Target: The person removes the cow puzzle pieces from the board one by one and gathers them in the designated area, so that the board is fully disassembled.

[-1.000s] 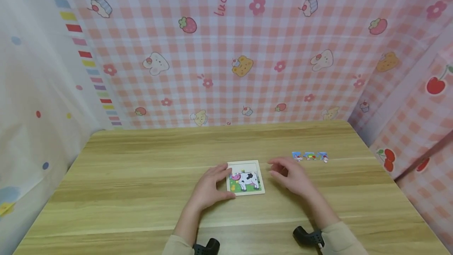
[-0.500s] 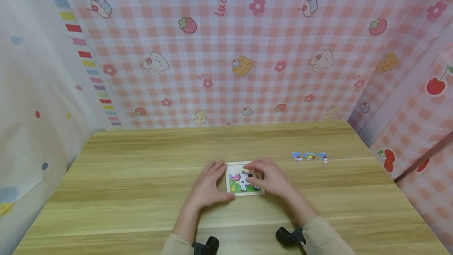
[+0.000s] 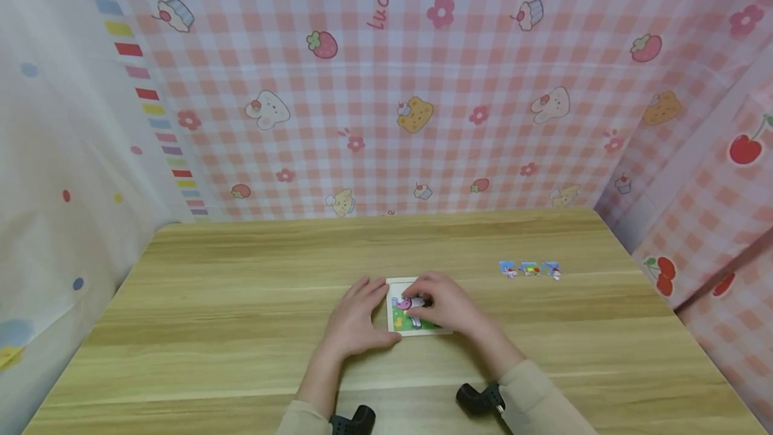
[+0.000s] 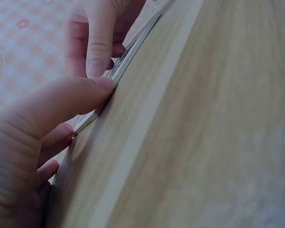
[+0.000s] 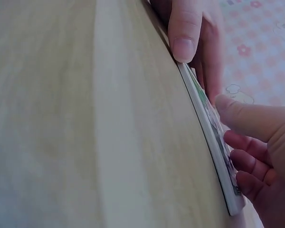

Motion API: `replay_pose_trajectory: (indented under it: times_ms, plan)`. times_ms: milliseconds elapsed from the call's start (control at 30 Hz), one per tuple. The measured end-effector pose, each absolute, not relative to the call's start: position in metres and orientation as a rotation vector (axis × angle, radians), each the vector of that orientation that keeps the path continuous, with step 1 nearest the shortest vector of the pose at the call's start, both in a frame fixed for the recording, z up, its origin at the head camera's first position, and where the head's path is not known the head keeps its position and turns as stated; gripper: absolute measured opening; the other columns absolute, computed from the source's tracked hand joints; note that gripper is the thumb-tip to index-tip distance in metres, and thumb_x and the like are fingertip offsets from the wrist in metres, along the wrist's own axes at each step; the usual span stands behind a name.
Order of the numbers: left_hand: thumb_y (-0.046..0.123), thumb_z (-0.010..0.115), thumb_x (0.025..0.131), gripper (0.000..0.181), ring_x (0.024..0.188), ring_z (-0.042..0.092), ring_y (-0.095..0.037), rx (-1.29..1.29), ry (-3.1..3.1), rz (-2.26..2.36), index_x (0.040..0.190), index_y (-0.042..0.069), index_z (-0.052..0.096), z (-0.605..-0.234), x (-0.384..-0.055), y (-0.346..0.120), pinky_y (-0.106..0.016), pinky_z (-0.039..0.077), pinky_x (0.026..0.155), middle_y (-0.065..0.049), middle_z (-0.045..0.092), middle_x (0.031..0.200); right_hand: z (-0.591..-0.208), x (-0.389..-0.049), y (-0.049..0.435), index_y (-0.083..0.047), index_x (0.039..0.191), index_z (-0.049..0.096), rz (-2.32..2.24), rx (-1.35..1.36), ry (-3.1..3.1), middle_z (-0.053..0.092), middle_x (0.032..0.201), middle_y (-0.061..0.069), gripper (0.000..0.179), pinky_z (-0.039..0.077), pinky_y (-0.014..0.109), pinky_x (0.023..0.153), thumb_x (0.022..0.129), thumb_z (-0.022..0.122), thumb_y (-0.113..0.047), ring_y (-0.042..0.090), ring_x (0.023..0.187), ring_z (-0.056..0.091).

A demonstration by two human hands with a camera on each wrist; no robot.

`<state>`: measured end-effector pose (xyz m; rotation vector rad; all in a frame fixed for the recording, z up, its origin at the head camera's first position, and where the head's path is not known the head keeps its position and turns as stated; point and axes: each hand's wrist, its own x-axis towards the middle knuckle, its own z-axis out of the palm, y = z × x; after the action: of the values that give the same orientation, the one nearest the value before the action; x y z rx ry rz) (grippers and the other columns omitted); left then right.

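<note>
The left grip holds the square pale wooden frame, lower centre; whether the right grip pinches anything is unclear. The colourful cow picture looks partly laid; three small blue-printed pieces, lower right, seemingly remain.

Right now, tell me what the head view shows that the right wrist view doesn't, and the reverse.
Only the head view: three loose puzzle pieces in a row toward the right of the table, the cow's pink muzzle, and both beige sleeves.

Only the right wrist view: a low, close look along the side edge of the puzzle frame, and the bent lower fingers of the right hand.

Both: parts of both hands, with the left hand touching the frame, plus tabletop and pink checked cloth.
</note>
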<state>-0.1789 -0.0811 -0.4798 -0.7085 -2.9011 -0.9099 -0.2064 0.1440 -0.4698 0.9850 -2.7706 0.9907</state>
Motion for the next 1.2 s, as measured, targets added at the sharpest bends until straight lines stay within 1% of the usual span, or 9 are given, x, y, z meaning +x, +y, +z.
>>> replay_pose_trajectory:
  times_ms: [200,500,667,833,967,1200]
  plan:
    - [0.046,0.082,0.068,0.092,0.144,0.027,-0.037,-0.721,-2.891,-0.897,0.143,0.003,0.052,-0.483,-0.1795,-0.0804,-0.055,0.026,0.114,-0.011,0.043,0.152,-0.4734,-0.2075,0.1408,-0.015,0.106,0.075,0.977,0.994,-2.794,0.062,0.101,-0.002,0.023,0.048,0.032,0.08,0.084,0.08,-0.018,0.013,0.089,0.055]
    - [0.048,0.081,0.067,0.093,0.145,0.025,-0.037,-0.746,-2.911,-0.87,0.144,0.004,0.051,-0.4838,-0.1801,-0.0818,-0.055,0.025,0.114,-0.011,0.039,0.155,-0.4714,-0.2078,0.139,-0.015,0.105,0.075,1.037,1.018,-2.804,0.063,0.103,-0.003,0.021,0.048,0.037,0.086,0.084,0.079,-0.015,0.017,0.096,0.057]
    - [0.049,0.081,0.065,0.095,0.146,0.024,-0.035,-0.746,-2.922,-0.868,0.145,0.006,0.051,-0.4832,-0.1792,-0.0819,-0.053,0.023,0.115,-0.007,0.039,0.156,-0.4697,-0.2081,0.1385,-0.014,0.106,0.075,1.033,1.06,-2.803,0.064,0.103,-0.002,0.022,0.048,0.037,0.088,0.085,0.079,-0.015,0.016,0.097,0.058]
    - [0.05,0.08,0.066,0.095,0.147,0.023,-0.034,-0.744,-2.928,-0.868,0.145,0.007,0.05,-0.4838,-0.1794,-0.0817,-0.052,0.021,0.116,-0.005,0.039,0.156,-0.4691,-0.2072,0.1383,-0.013,0.108,0.073,0.989,1.038,-2.836,0.063,0.106,-0.001,0.023,0.048,0.039,0.089,0.086,0.078,-0.015,0.018,0.098,0.057]
    - [0.049,0.08,0.067,0.094,0.146,0.024,-0.035,-0.75,-2.922,-0.858,0.145,0.006,0.05,-0.4835,-0.1801,-0.0819,-0.052,0.023,0.116,-0.007,0.04,0.155,-0.4683,-0.2069,0.137,-0.012,0.108,0.072,0.932,1.019,-2.853,0.062,0.105,0.0,0.024,0.048,0.039,0.088,0.085,0.078,-0.016,0.017,0.095,0.056]
    - [0.047,0.08,0.067,0.093,0.146,0.024,-0.036,-0.752,-2.916,-0.879,0.145,0.006,0.051,-0.4822,-0.1796,-0.0823,-0.053,0.023,0.116,-0.007,0.041,0.154,-0.4662,-0.2066,0.1343,-0.011,0.101,0.07,0.876,0.986,-2.869,0.057,0.097,-0.003,0.025,0.048,0.033,0.08,0.081,0.082,-0.019,0.013,0.087,0.053]
